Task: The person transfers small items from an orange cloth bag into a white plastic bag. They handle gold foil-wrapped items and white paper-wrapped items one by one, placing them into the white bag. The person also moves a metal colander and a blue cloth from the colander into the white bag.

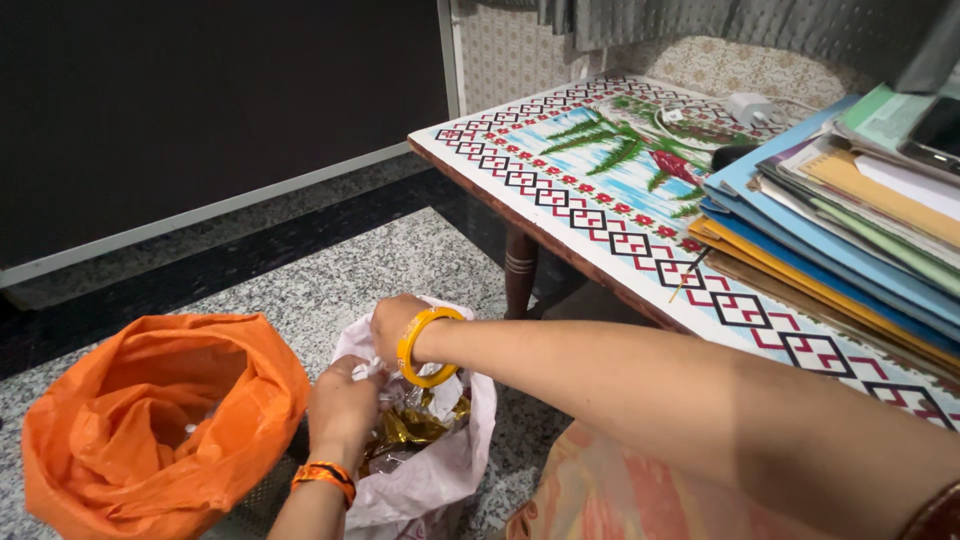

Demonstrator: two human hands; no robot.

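Head view: floor beside table.
Left hand [342, 408]: my fingers pinched shut on white plastic bag [440, 465] rim.
Right hand [392, 322]: curled closed, gripped the same rim, yellow bangle [428, 347] on wrist.
Bag: on speckled floor [330, 270], gold wrappers [410, 428] inside.
Orange bag [150, 420]: open, just left.
Table [600, 215]: folders [850, 230] stacked.

You're in a home room: speckled stone floor [330, 280], wooden-legged bench [640, 250] under a patterned cloth, stacked paper folders [840, 230], a phone charger [750, 105], curtain [700, 20] behind.
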